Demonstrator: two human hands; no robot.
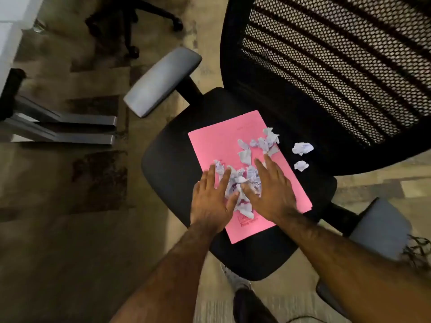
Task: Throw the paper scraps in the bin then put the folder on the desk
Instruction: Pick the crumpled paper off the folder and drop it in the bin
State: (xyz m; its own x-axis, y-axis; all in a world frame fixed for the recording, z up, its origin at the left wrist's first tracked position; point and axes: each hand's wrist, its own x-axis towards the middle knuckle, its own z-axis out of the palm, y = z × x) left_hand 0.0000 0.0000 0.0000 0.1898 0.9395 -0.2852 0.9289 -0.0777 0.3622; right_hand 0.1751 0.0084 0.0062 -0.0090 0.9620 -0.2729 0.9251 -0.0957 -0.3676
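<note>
A pink folder (224, 145) lies flat on the black seat of an office chair (168, 164). Several crumpled white paper scraps (263, 142) are scattered on it. My left hand (211, 197) and my right hand (270, 192) rest palm-down on the folder, fingers spread, on either side of a heap of scraps (242, 183) that lies between them. Two more paper balls (302, 148) lie on the seat to the right of the folder. No bin is in view.
The chair's mesh backrest (338, 66) rises at the upper right, with grey armrests at the left (163, 80) and right (380, 229). A desk's metal legs (65, 127) stand at the left. Another chair's wheeled base (133, 17) is at the top. My shoe (247, 301) shows below the seat.
</note>
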